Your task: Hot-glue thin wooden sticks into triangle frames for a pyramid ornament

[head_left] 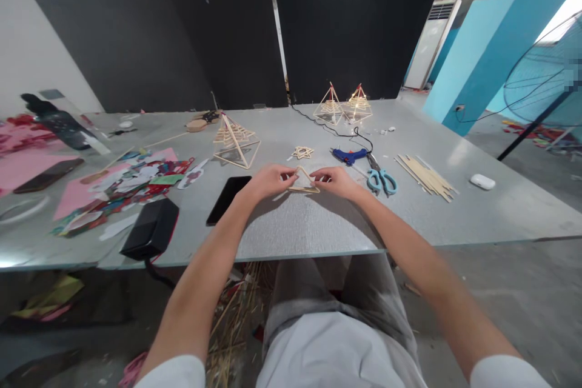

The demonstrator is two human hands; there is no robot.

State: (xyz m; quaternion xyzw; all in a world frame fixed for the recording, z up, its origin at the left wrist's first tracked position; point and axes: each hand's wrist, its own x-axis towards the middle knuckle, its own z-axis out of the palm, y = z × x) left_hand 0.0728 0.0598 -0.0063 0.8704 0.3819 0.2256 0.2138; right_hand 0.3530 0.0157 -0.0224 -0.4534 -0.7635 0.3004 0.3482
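At centre frame on the grey surface [318, 224], the left hand [268, 182] and right hand [335, 180] each pinch a corner of the small stick triangle [304, 183], best held flat and steady so its joints probably stay aligned

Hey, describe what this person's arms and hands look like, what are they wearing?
Both arms are bare from the upper arm down, with short white sleeves showing at the bottom edge of the view. The left hand and right hand are bare: no gloves, and no rings, watch or bracelet visible. The fingers are too small in the picture to tell finer details.
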